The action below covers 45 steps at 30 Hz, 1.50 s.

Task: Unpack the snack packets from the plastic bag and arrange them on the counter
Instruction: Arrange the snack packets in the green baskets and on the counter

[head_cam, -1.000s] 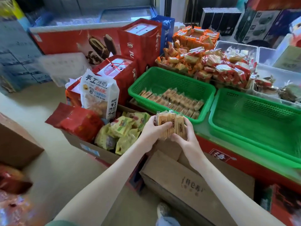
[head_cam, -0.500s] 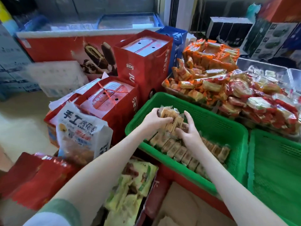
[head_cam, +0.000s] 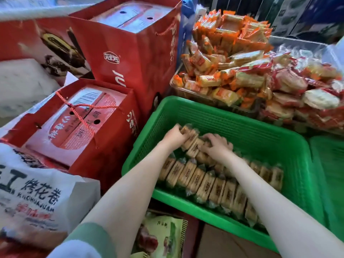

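Observation:
A green plastic basket (head_cam: 219, 112) holds a row of clear-wrapped tan biscuit packets (head_cam: 204, 181) along its near side. My left hand (head_cam: 173, 136) grips the left end of a small stack of the same packets (head_cam: 191, 144), low inside the basket behind that row. My right hand (head_cam: 216, 146) lies curled over the right end of the stack and presses it down. Both forearms reach in over the basket's near rim. No plastic bag shows.
Red gift bags (head_cam: 130, 53) with boxes stand left of the basket. Heaps of orange packets (head_cam: 223, 58) and red-white packets (head_cam: 301, 97) lie behind it. A second green basket (head_cam: 327, 164) is at the right. A white snack bag (head_cam: 37, 198) sits at lower left.
Both hands carried the stack of packets from over the cardboard box up and forward into the green basket, then lowered it behind the near row. The camera moved closer.

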Motion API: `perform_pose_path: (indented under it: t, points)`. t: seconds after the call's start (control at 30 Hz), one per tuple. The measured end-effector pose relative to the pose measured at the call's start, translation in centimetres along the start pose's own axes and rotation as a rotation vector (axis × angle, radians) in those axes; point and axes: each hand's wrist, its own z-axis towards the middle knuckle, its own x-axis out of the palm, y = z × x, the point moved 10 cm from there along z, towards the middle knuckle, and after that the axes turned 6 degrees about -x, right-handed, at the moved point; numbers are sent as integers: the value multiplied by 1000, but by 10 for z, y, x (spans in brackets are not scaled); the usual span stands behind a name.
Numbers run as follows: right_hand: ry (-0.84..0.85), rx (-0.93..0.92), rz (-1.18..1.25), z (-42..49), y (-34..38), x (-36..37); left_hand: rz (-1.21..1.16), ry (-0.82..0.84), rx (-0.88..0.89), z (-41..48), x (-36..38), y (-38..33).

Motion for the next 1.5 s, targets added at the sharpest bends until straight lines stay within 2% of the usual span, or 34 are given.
perform_pose_path:
  t: [0.1, 0.2, 0.27, 0.37, 0.57, 0.73, 0.87, 1.03, 1.1, 1.23, 1.5]
  points:
    - [65, -16, 13, -2, -1, 5, 315, -29, -136, -3, 4, 11]
    - [122, -85, 22, -13, 8, 9, 456, -22, -139, -13, 8, 6]
    - [137, -114, 19, -19, 13, 14, 514, 26, -175, -19, 16, 16]
    - [74, -132, -88, -23, 16, 16, 484, 11, -219, -27, 18, 25]
    - [-125, -141, -185, -40, 20, 4, 621, -65, -46, -41, 24, 7]
    - [-209, -90, -99, -59, 17, -4, 644, -125, 42, -55, 27, 9]
    - [-344, -114, -22, -88, 14, -21, 632, -201, 128, -84, 33, -9]
    - [-602, -182, 53, -155, -10, -57, 510, -352, 399, -149, 63, -53]
    - [-703, -179, 60, -189, -33, -71, 451, -397, 544, -176, 89, -73]
    - [-778, -134, 44, -266, -91, -92, 414, -309, 737, -241, 155, -123]
    - [-915, 9, 1, -484, -263, -135, 438, -185, 961, -409, 338, -220]
